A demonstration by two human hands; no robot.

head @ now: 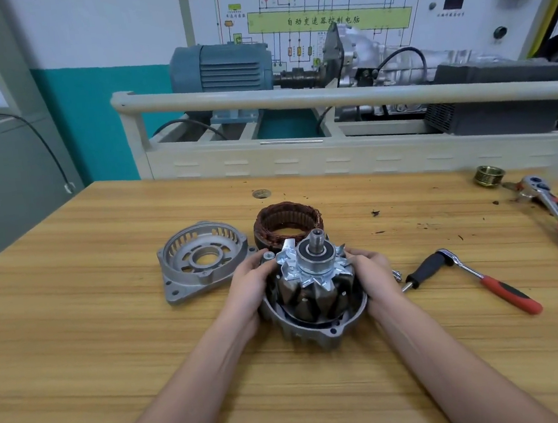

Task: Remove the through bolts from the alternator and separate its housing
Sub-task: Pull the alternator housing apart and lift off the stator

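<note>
You are gripping the rear housing (317,328) on the tabletop (111,332), your left hand (249,283) and right hand (371,270) curling around its opposite sides, the rotor (315,276) standing upright inside. The front cover (200,259) and copper winding ring (287,222) are lying just behind, already separated. Advice: be lifting the rotor straight along its shaft, bracing the housing evenly, avoiding tilt.

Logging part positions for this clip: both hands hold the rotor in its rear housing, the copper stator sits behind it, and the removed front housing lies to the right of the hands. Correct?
Not quite. In the head view the removed front housing lies to the left of the hands, beside the left hand. The rest stands: left hand and right hand hold the rotor in its rear housing, copper stator behind.
</note>
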